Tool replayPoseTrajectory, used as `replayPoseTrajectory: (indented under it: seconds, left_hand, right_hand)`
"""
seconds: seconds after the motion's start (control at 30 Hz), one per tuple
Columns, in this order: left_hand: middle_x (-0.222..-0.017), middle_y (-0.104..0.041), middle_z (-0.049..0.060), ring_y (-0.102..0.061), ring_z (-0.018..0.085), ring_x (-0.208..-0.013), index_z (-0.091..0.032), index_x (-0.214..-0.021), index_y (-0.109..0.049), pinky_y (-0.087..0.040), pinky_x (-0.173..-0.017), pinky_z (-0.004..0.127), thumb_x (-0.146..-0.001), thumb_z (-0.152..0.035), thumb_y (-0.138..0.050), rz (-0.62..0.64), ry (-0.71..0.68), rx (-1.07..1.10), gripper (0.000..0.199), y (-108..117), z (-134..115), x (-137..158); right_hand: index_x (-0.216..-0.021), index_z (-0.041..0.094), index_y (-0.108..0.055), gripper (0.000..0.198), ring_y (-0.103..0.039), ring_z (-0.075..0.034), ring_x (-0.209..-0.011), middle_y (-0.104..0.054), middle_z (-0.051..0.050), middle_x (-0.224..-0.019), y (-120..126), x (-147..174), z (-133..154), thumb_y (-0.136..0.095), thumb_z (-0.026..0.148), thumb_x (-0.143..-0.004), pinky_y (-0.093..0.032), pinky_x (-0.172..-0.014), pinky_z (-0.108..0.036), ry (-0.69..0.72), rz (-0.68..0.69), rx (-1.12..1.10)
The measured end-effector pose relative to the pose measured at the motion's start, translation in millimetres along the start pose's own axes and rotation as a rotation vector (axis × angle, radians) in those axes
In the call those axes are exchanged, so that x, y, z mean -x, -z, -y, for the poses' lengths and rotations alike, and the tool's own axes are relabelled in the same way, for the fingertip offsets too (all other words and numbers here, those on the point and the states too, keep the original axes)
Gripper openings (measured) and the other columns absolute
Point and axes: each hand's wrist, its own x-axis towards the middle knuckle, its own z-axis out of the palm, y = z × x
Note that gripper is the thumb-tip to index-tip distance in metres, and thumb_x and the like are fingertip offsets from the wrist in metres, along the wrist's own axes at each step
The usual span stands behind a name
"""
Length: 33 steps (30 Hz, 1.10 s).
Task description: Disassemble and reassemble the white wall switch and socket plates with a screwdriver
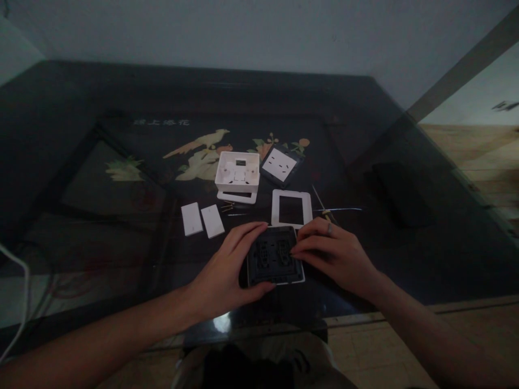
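Observation:
My left hand [239, 267] grips the left side of a wall switch [274, 256], thumb at the near edge and fingers at the far edge. Its black inner face, with two rocker mechanisms, points up inside a white rim. The fingers of my right hand [330, 251] are pinched together against the right-hand mechanism; whatever lies between the fingertips is too small to make out. Two white rocker covers [192, 219] lie to the left. Just beyond the switch is a white frame [275, 208], and a screwdriver [326, 213] lies partly behind my right hand.
Further back stand a white mounting box [237, 168] on another white frame [251, 198] and a socket panel [279, 163] with a white face. Several screws [227, 206] lie near the box. A dark flat object [399, 194] rests at the right of the glossy black table [162, 86].

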Motion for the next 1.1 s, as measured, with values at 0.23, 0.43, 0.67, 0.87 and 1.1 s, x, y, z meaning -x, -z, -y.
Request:
replayPoseTrajectory:
  seconds: [0.23, 0.43, 0.67, 0.87, 1.1]
  left_hand:
    - [-0.144, -0.034, 0.010, -0.035, 0.031, -0.133, -0.029, -0.144, -0.024, -0.036, -0.110, 0.052, -0.073, -0.030, -0.071, 0.003, 0.000, 0.004, 0.084, 0.5, -0.5, -0.5]
    - [-0.143, -0.034, 0.010, -0.036, 0.030, -0.132, -0.029, -0.143, -0.025, -0.036, -0.110, 0.051, -0.073, -0.029, -0.071, 0.006, 0.011, 0.009, 0.083, 0.7, -1.7, -0.9]
    - [-0.143, -0.033, 0.010, -0.035, 0.027, -0.133, -0.027, -0.142, -0.024, -0.034, -0.112, 0.048, -0.075, -0.029, -0.069, 0.022, 0.020, -0.021, 0.080, 0.5, -2.1, -0.9]
    - [-0.143, -0.033, 0.010, -0.035, 0.027, -0.132, -0.026, -0.141, -0.025, -0.034, -0.112, 0.049, -0.075, -0.030, -0.069, 0.012, 0.016, -0.030, 0.079, 0.3, -2.0, -1.8]
    - [-0.143, -0.033, 0.010, -0.035, 0.028, -0.132, -0.027, -0.142, -0.025, -0.034, -0.111, 0.051, -0.076, -0.031, -0.068, 0.002, -0.006, -0.030, 0.079, 0.2, -0.2, -2.1]
  right_hand:
    - [-0.084, 0.022, -0.069, 0.006, -0.063, -0.016, -0.083, -0.063, -0.004, -0.088, 2.0, -1.2, 1.4, -0.064, 0.020, -0.083, -0.053, -0.071, -0.029, -0.075, 0.016, -0.017]
    - [-0.087, 0.022, -0.065, 0.010, -0.062, -0.017, -0.077, -0.064, -0.004, -0.085, 28.1, -0.6, -11.0, -0.062, 0.031, -0.085, -0.050, -0.066, -0.030, -0.268, -0.063, 0.159]
    - [-0.087, 0.022, -0.052, 0.040, -0.058, -0.017, -0.059, -0.062, 0.000, -0.073, 46.1, 19.4, -31.6, -0.069, 0.056, -0.072, -0.037, -0.049, -0.026, -0.618, 0.237, 0.504]
    - [-0.079, 0.022, -0.052, 0.031, -0.058, -0.017, -0.060, -0.064, -0.001, -0.074, 46.0, 19.7, -32.2, -0.061, 0.052, -0.079, -0.035, -0.052, -0.027, -0.612, 0.328, 0.570]
    - [-0.078, 0.022, -0.054, 0.023, -0.059, -0.017, -0.062, -0.063, -0.001, -0.073, 48.0, 14.6, -32.9, -0.058, 0.043, -0.083, -0.035, -0.053, -0.027, -0.701, 0.207, 0.579]
